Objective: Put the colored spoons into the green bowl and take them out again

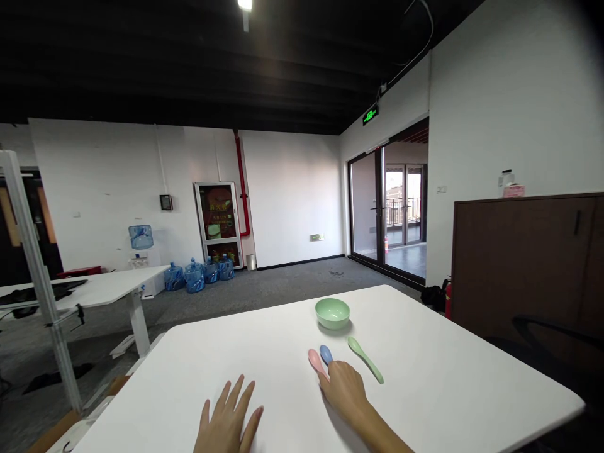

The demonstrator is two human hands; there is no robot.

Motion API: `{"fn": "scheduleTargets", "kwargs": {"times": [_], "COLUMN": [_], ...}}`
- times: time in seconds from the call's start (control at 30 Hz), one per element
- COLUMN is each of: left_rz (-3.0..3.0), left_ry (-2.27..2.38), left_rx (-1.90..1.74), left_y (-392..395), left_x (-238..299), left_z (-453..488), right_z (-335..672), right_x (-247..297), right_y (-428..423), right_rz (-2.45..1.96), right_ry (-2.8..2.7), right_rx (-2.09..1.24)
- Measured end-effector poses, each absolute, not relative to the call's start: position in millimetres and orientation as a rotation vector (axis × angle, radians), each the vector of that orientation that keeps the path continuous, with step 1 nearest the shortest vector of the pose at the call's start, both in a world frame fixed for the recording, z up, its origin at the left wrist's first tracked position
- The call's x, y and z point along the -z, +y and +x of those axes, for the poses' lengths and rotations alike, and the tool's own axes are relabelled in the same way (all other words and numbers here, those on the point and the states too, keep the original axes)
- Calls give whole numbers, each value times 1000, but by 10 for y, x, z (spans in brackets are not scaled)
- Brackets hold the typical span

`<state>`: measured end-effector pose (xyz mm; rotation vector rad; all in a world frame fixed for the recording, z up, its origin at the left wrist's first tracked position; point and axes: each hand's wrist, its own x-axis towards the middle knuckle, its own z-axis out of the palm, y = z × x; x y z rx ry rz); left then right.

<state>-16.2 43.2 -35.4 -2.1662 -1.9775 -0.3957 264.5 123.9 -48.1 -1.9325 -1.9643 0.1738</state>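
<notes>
My right hand (344, 390) rests on the white table (448, 384), fingers curled over the handles of a pink spoon (315, 361) and a blue spoon (325, 353), whose bowls stick out beyond my knuckles. A green spoon (365, 359) lies just to the right of that hand, apart from it. A green bowl (333, 313) stands upright farther back. My left hand (229, 421) lies flat on the table at the near edge, fingers spread, holding nothing.
A second white desk (94, 286) stands at the left with a metal frame post (38, 277) beside it. Blue water jugs (193, 275) sit by the far wall. A dark wooden cabinet (523, 258) is at the right, glass doors (387, 207) behind.
</notes>
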Motion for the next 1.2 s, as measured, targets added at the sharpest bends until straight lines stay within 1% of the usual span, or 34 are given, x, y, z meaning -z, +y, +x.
{"fn": "scheduleTargets", "kwargs": {"times": [0.1,0.23,0.6,0.77,0.9,1.03,1.2], "left_rz": [-2162,-2158,-2154,-2160,-2171,-2172,-2170], "left_ry": [-1979,-1975,-1954,-1950,-1959,-1959,-1968], "left_rx": [384,392,372,362,377,375,378], "left_y": [426,424,482,494,486,478,465], "left_x": [360,358,367,375,364,353,337], "left_z": [-165,-168,-178,-162,-122,-102,-83], "right_z": [2701,2803,2947,3353,3818,4187,4408], "right_x": [358,255,347,220,142,195,319], "right_y": [1220,1293,1455,1493,1600,1729,1831], "right_rz": [-1905,-2015,-2061,-2064,-2187,-2269,-2312], "right_ry": [-1893,-1923,-1950,-1911,-1844,-1802,-1788], "right_rx": [-103,-151,-203,-106,-62,-53,-61]}}
